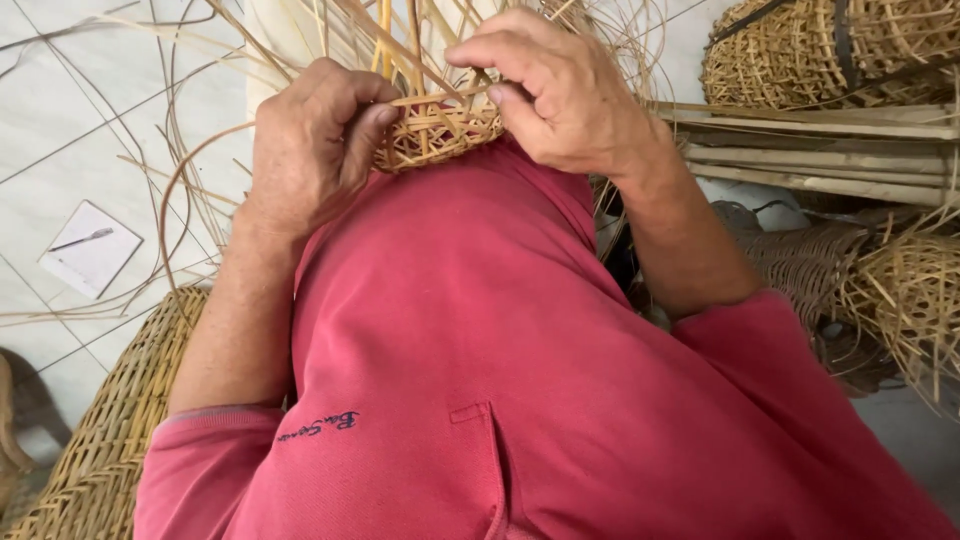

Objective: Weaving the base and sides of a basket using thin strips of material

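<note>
Small woven basket (440, 128) sits at upper centre of the frame, on a red-shirted lap; left hand (310, 150) and right hand (560, 95) fingers pinch its cane strips, which might snap if bent sharply.

Your red shirt (450, 350) hides the lower part of the small woven basket (440, 130), and your left hand (310, 150) and right hand (560, 90) cover its sides. You can't see where its upright strands end: the top edge cuts them off. The finished basket (830, 50) at upper right is cropped by the top and right edges. The wicker seat (100, 430) runs off the bottom. The small tool on the paper sheet (90, 250) is too small to identify.
</note>
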